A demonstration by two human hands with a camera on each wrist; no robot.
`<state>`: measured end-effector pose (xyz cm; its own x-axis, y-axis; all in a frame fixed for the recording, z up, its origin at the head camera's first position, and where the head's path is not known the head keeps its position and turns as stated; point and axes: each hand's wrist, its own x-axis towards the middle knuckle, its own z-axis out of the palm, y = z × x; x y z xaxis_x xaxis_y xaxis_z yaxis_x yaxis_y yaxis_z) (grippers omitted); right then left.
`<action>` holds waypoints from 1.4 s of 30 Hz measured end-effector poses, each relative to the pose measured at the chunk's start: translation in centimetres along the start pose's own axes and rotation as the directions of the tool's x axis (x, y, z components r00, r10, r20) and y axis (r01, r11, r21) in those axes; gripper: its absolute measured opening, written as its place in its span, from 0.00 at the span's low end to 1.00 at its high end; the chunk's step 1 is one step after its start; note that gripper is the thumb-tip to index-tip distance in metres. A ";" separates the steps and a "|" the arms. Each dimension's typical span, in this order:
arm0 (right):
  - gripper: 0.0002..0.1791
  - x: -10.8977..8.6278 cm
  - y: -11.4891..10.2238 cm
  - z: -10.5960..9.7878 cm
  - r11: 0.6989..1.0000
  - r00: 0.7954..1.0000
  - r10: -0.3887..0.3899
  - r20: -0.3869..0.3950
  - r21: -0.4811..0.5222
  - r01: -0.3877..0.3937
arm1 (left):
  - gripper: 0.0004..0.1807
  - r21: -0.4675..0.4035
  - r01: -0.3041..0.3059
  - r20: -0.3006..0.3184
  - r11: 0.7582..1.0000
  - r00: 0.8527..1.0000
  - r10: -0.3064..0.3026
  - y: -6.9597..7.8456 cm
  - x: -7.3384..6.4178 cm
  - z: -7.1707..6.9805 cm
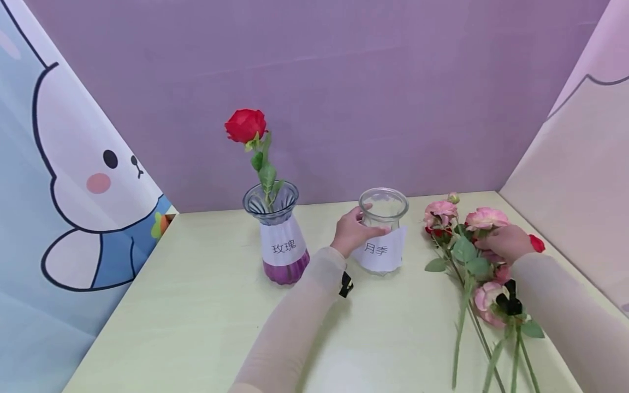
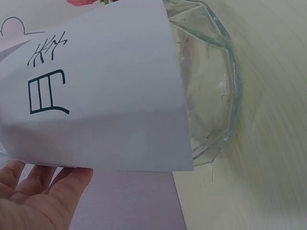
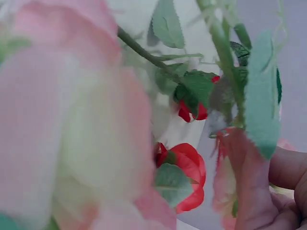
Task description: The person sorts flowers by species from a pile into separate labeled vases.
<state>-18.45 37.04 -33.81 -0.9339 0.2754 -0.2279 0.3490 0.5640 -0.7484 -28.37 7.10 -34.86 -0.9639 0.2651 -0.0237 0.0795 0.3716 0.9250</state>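
Note:
My left hand (image 1: pixel 356 232) grips the neck of a clear glass vase (image 1: pixel 383 203), the thumb in front and the fingers behind. A white paper label (image 2: pixel 110 91) with black characters wraps the vase's body. At the right, my right hand (image 1: pixel 506 243) is in a heap of artificial flowers and pinches the green stem (image 3: pixel 230 72) of a pink flower (image 1: pixel 486 217). Its fingertips are partly hidden by a leaf (image 3: pixel 263 96). Another pink flower (image 3: pixel 96 134) looms blurred and close in the right wrist view. Red roses (image 3: pixel 187 172) lie among the pink ones.
Left of the clear vase stands a flared vase (image 1: pixel 285 270) with a purple lower part and a white label, holding one upright red rose (image 1: pixel 245 126). Long stems (image 1: pixel 462 338) reach toward the table's front. A purple wall (image 1: pixel 334 109) closes off the back.

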 end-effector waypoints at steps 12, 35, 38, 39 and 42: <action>0.11 -1.4 -1.7 0.0 0.986 0.980 -0.163 -0.118 -0.038 0.159 | 0.41 0.020 0.007 -0.001 1.000 1.000 -0.007 -0.1 0.3 -0.3; 0.18 -4.8 -3.8 -2.8 0.764 0.922 -0.237 -0.306 0.528 0.372 | 0.42 0.016 0.005 -0.001 1.000 1.000 -0.005 -0.2 0.4 -0.8; 0.16 -5.1 -3.8 -3.0 0.710 0.916 -0.206 -0.345 0.591 0.382 | 0.42 0.015 0.008 0.004 1.000 1.000 -0.008 -0.3 0.3 -0.8; 0.15 -5.2 -3.8 -3.1 0.703 0.911 -0.196 -0.363 0.596 0.388 | 0.42 0.014 0.010 0.006 1.000 1.000 -0.011 -0.4 0.3 -0.8; 0.14 -5.4 -4.0 -3.2 0.647 0.890 -0.162 -0.426 0.635 0.422 | 0.42 0.018 0.012 0.004 1.000 1.000 -0.012 -0.4 0.3 -0.8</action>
<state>-14.55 35.75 -27.63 -0.8547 0.4856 0.1837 -0.2173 -0.0133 -0.9760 -28.84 6.33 -34.96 -0.9638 0.2641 -0.0360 0.0726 0.3903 0.9178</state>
